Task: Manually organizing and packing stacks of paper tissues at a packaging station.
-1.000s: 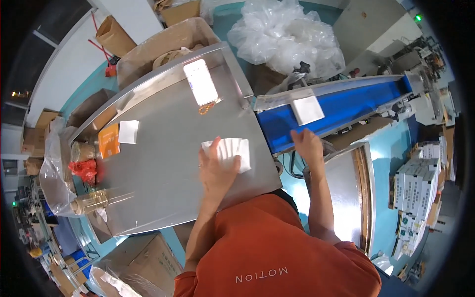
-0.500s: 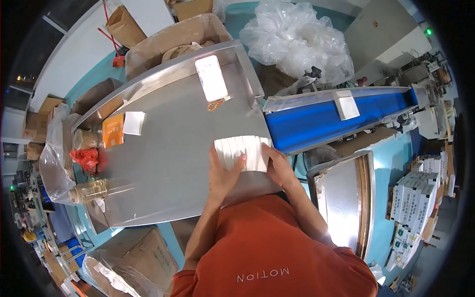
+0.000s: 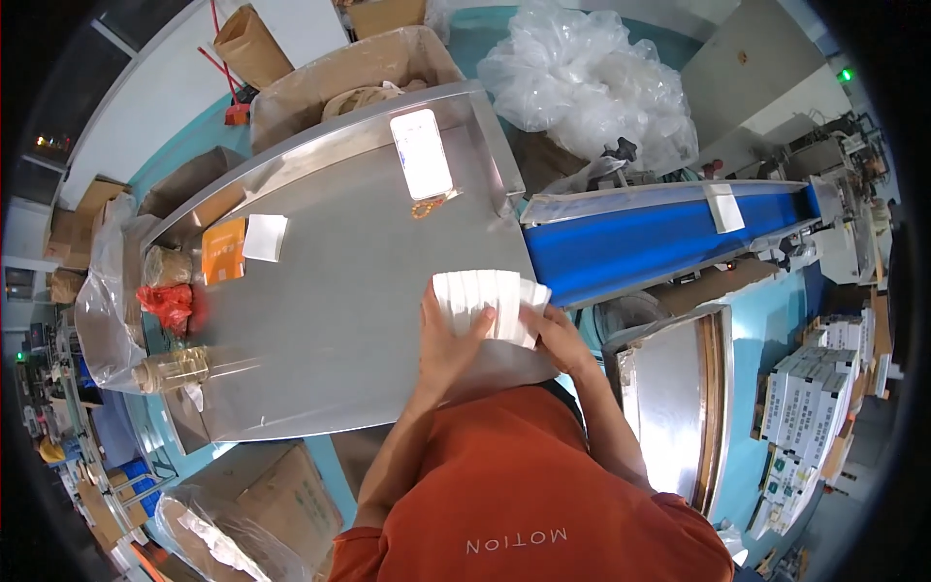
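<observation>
Near the right front of the steel table (image 3: 330,320), my two hands hold a row of thin flat white packets (image 3: 477,291) standing side by side. My left hand (image 3: 451,341) is closed round the left end, its thumb lying across the front. On the other end, my right hand (image 3: 558,339) is closed with its fingers against the last packets, which lean and fan out to the right. A single white packet (image 3: 724,208) lies on the blue conveyor belt (image 3: 630,242) to the right.
A lit phone (image 3: 421,155) with an orange beaded strap lies at the table's back. An orange packet (image 3: 224,250), a white square packet (image 3: 265,239), a red plastic bag (image 3: 167,307) and a clear tape roll (image 3: 173,371) sit at the left. Clear plastic bags (image 3: 592,82) heap behind the conveyor.
The white packet on the belt has travelled right, away from the table. The packets at the right end of the row have spread apart and tilted under my right hand.
</observation>
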Demonstrator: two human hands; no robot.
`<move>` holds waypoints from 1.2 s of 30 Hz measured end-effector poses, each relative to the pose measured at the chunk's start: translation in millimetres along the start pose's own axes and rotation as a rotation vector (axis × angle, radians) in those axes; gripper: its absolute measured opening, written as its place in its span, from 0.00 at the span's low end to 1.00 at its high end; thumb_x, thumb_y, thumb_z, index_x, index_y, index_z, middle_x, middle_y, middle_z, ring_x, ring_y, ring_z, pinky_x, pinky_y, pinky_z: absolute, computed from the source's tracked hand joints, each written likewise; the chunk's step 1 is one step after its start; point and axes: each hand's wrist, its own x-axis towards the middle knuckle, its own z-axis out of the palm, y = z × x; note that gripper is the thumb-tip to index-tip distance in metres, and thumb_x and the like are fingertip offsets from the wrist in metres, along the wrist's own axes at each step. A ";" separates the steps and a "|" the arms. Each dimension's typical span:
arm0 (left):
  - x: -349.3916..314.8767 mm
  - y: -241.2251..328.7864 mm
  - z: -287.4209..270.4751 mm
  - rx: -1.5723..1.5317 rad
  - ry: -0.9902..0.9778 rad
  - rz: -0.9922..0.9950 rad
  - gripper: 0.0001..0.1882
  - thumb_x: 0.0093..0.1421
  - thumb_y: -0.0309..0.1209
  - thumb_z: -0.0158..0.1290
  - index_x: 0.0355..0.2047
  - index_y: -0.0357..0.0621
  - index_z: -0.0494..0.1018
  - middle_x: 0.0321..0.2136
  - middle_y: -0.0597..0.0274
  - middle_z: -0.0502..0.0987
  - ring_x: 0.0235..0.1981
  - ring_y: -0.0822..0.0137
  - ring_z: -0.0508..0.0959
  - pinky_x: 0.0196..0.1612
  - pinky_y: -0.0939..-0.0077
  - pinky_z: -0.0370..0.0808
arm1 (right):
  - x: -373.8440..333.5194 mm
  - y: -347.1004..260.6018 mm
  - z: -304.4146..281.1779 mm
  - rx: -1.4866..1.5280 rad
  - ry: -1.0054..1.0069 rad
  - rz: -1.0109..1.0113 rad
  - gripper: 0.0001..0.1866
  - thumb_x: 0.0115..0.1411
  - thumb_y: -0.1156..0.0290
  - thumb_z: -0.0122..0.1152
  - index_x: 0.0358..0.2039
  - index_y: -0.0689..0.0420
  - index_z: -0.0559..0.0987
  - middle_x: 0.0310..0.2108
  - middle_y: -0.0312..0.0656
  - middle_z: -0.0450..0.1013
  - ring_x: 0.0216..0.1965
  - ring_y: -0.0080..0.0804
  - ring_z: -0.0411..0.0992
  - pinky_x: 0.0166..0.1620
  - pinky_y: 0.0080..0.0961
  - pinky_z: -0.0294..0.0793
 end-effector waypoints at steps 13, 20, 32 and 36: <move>0.9 1.7 -1.9 -0.058 0.022 -0.008 0.45 0.52 0.38 0.66 0.63 0.34 0.54 0.54 0.45 0.68 0.56 0.51 0.70 0.57 0.61 0.68 | -16.7 -16.8 10.8 0.241 -0.124 0.138 0.23 0.65 0.63 0.59 0.53 0.66 0.72 0.41 0.42 0.76 0.36 0.28 0.74 0.40 0.23 0.75; -2.0 5.6 7.8 0.059 -0.020 0.064 0.48 0.50 0.36 0.68 0.64 0.35 0.50 0.53 0.47 0.70 0.55 0.57 0.72 0.56 0.64 0.70 | -14.8 -36.9 45.4 -0.101 0.161 -0.291 0.25 0.62 0.52 0.62 0.41 0.65 0.74 0.31 0.39 0.72 0.32 0.19 0.67 0.36 0.19 0.68; -0.9 -4.4 15.3 -0.050 -0.048 0.097 0.57 0.45 0.35 0.70 0.66 0.32 0.44 0.57 0.40 0.63 0.59 0.46 0.67 0.59 0.58 0.67 | -15.5 -42.6 51.1 -0.258 0.100 -0.183 0.23 0.66 0.54 0.56 0.47 0.64 0.76 0.32 0.38 0.74 0.30 0.22 0.69 0.34 0.20 0.70; -1.7 -1.3 10.9 -0.027 0.068 0.123 0.52 0.49 0.35 0.68 0.66 0.35 0.46 0.54 0.46 0.68 0.55 0.53 0.72 0.55 0.61 0.71 | -14.5 -26.5 34.5 0.238 -0.008 0.096 0.16 0.64 0.62 0.59 0.44 0.62 0.77 0.31 0.39 0.75 0.29 0.24 0.73 0.29 0.21 0.69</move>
